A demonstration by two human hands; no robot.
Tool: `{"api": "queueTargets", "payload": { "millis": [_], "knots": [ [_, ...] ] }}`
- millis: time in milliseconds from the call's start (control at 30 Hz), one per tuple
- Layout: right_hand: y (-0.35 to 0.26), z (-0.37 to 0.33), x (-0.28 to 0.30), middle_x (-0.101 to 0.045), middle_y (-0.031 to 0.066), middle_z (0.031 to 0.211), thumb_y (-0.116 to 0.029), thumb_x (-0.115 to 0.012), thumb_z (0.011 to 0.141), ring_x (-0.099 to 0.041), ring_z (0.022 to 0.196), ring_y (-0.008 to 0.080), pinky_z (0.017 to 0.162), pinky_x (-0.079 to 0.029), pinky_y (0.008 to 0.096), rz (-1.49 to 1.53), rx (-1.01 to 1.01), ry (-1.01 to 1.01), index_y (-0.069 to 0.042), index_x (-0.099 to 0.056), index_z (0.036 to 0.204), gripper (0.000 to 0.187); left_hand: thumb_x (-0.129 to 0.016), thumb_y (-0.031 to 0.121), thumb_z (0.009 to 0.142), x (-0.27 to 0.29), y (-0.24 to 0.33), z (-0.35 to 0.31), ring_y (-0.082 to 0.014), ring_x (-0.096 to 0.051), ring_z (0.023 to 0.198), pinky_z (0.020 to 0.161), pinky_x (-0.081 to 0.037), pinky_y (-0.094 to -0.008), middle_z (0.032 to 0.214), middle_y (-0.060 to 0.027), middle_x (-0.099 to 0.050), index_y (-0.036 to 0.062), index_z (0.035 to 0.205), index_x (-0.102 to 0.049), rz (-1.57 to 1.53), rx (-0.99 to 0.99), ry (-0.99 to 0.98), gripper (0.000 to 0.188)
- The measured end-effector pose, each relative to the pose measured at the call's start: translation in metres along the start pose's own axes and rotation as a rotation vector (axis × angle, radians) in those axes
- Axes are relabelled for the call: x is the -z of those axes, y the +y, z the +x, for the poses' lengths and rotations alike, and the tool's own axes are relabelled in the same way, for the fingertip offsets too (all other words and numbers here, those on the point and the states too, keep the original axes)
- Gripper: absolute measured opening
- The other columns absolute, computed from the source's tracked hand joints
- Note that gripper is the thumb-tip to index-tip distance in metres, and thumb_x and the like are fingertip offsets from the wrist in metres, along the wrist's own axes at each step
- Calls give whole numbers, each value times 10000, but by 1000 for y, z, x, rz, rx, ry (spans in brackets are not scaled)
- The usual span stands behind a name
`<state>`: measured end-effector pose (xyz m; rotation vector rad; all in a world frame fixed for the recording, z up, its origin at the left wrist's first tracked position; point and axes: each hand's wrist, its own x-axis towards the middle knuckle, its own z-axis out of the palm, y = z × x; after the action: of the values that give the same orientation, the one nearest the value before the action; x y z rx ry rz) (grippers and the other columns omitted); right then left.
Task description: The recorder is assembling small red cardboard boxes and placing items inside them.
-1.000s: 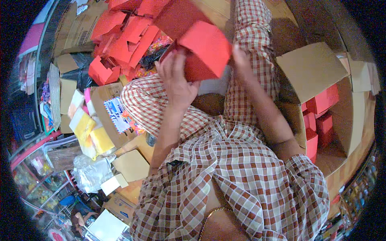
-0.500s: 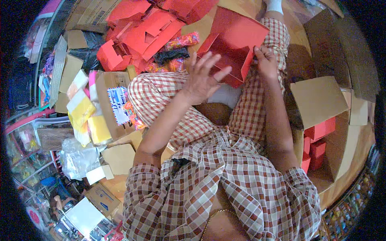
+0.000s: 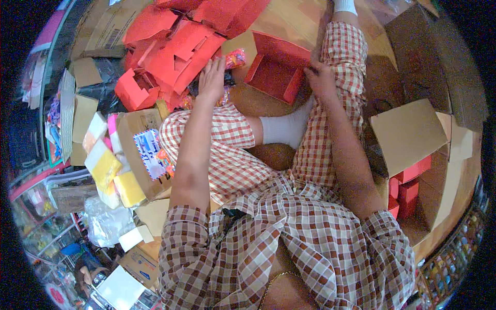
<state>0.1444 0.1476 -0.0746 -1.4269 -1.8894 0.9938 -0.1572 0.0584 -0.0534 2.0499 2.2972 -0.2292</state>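
An open red cardboard box rests on the floor beyond my bent leg, its hollow inside facing me. Its right edge is pinched in the fingers of my right hand. My left hand stretches forward with its fingers extended, over a small heap of packets beside the red cartons. A bright multicoloured packet shows just past its fingertips, and a black packet is partly hidden by the hand. Further left lie several red folded cartons with cut-out slots, piled on one another.
At right stands an open brown carton with red boxes inside. On the left, another brown carton sits by yellow-and-white packs and a clear plastic bag. My outstretched leg runs along the red box's right side.
The red box has gone from tilted over my legs down to the floor, and its opening shows more. My left hand has moved left and away from it to the packets.
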Motion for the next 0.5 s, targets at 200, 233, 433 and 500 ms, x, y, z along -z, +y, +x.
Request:
{"api": "queueTargets", "payload": {
  "millis": [200,233,433,500],
  "knots": [
    [-2,-2,-2,-662,154,889,-62,-605,778,-640,833,227,755,-479,326,22,43,-11,-17,-646,973,205,-603,-5,683,-12,-7,15,-290,-441,1123,932,-358,-454,1181,-135,-469,81,1274,-391,44,127,15,634],
    [-3,-1,-4,-662,154,889,-62,-605,778,-640,833,227,755,-479,326,27,38,-17,-17,-646,973,205,-603,-5,683,-11,-7,16,-290,-441,1123,932,-358,-454,1181,-135,-469,81,1274,-391,70,149,4,634],
    [2,1,-9,-639,178,933,-125,-601,763,-611,890,334,806,-476,399,36,7,-25,-85,-644,1008,252,-638,60,657,-3,-16,-1,-316,-488,996,839,-387,-477,979,-133,-530,19,936,-553,26,174,110,295],
    [4,6,-12,-635,184,937,-134,-605,755,-605,897,343,812,-476,399,86,4,-38,-70,-640,1005,260,-636,8,670,4,-21,-4,-276,-545,940,801,-435,-431,944,-108,-572,9,965,-545,-138,230,242,309]
  ]
}}
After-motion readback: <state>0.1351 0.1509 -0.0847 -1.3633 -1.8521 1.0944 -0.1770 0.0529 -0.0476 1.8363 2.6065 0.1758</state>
